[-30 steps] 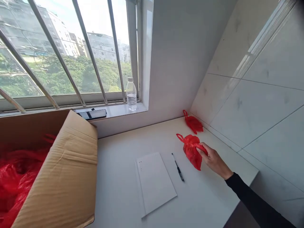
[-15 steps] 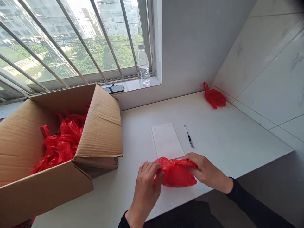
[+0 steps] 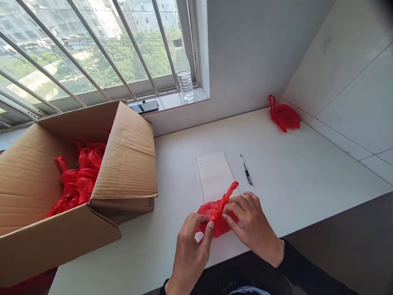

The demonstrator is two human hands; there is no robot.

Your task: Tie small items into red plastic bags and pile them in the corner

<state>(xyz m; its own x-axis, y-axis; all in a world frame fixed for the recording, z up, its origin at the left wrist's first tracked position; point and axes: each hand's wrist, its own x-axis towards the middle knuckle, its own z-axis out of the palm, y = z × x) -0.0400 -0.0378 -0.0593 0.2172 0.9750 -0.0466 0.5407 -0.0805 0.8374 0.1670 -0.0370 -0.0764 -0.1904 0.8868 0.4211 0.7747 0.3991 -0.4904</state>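
Observation:
A red plastic bag [image 3: 219, 227], gathered into a twist at its top, lies on the white table near the front edge. My left hand [image 3: 194, 246] pinches the bag's left side between thumb and fingers. Close to the twist, my right hand [image 3: 247, 219] has its fingers bent and closed on the plastic. One twisted end of the bag sticks up beyond the right fingers, over the near edge of a white notepad [image 3: 215, 174]. What the bag contains is hidden.
An open cardboard box [image 3: 125, 164] holding several red bags [image 3: 82, 176] stands at the left. A black pen [image 3: 246, 170] lies beside the notepad. Another red bag [image 3: 285, 116] rests at the back right. On the windowsill are a water bottle [image 3: 184, 76] and a phone [image 3: 145, 107].
My right hand has moved left to the bag's twist, and the handle end it held sideways now points up. The left hand still grips the bag's left side. The view has shifted slightly.

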